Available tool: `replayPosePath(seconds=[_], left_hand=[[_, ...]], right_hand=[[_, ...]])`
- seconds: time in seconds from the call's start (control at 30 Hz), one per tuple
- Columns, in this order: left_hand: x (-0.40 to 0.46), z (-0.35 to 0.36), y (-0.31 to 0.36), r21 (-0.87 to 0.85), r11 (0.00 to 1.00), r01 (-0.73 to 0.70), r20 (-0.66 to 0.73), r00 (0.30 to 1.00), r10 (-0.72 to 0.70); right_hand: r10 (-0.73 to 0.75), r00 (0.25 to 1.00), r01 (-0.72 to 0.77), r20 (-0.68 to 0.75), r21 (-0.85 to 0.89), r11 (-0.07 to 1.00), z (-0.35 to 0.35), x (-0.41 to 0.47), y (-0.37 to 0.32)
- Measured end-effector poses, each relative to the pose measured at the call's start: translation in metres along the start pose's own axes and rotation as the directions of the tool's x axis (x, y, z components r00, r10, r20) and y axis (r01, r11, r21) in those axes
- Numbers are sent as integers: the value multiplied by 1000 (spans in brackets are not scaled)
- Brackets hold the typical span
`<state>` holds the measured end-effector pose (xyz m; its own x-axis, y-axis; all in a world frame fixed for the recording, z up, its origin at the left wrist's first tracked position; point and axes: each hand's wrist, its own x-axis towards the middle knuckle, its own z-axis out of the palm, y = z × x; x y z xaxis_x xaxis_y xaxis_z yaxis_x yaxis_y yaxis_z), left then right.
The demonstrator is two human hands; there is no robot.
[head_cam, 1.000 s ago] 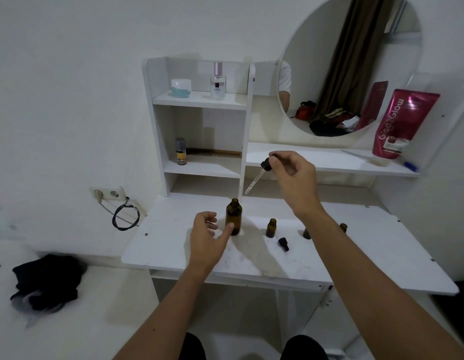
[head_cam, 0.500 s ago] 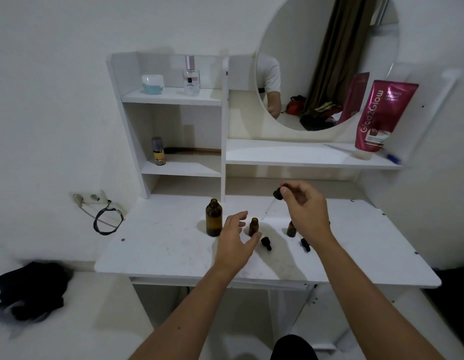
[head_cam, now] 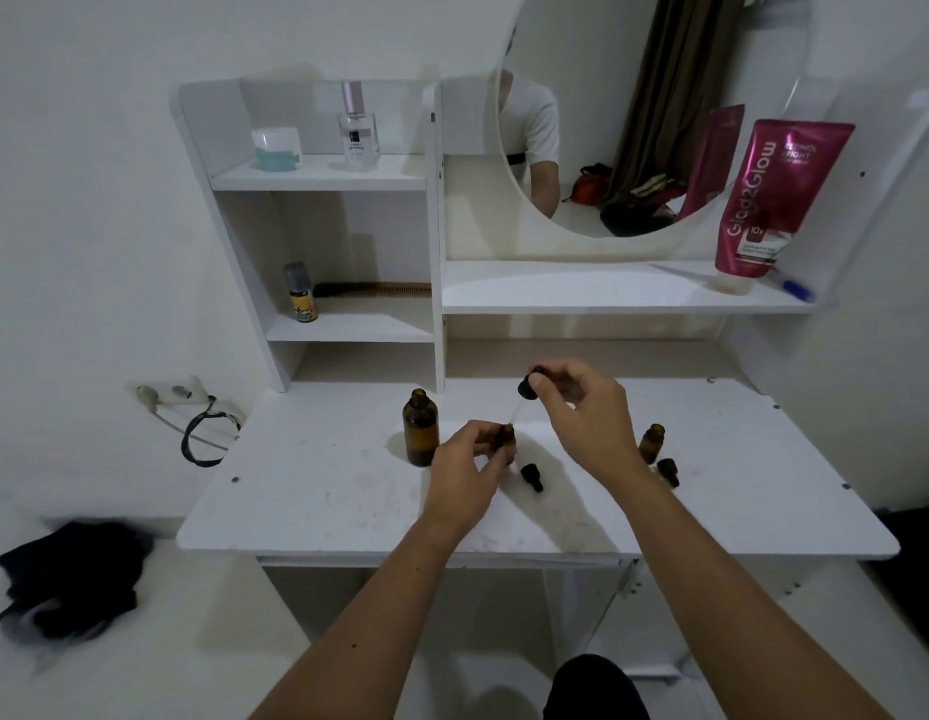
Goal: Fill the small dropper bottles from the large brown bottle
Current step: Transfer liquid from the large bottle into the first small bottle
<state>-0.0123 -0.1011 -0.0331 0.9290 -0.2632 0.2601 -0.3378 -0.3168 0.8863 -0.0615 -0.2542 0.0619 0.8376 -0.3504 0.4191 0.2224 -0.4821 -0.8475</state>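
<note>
On the white tabletop (head_cam: 306, 491), left to right: uncapped large brown glass bottle (head_cam: 420, 427) standing free, small brown dropper bottle (head_cam: 505, 438) being gripped by the left hand (head_cam: 465, 472), black-bulbed glass dropper (head_cam: 524, 394) being pinched over its mouth by the right hand (head_cam: 581, 418).

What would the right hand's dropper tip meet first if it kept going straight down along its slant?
Most likely the open neck of the small brown bottle that the left hand holds; the glass pipette of the dropper in the right hand ends just above it, though depth is unclear.
</note>
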Motion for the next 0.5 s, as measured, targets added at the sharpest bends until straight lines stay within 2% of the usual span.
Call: replayPosePath(seconds=[0.13, 0.27, 0.5], left_hand=[[-1, 0, 1, -9, 1000, 0, 10, 1000, 0], [-1, 1, 1, -6, 1000, -1, 13, 1000, 2], [1, 0, -1, 13, 1000, -5, 19, 1000, 4]], right_hand=[[-43, 998, 47, 52, -85, 995, 8, 0, 3], [-61, 998, 63, 15, -135, 989, 15, -2, 7], [-11, 994, 21, 113, -89, 996, 19, -1, 3]])
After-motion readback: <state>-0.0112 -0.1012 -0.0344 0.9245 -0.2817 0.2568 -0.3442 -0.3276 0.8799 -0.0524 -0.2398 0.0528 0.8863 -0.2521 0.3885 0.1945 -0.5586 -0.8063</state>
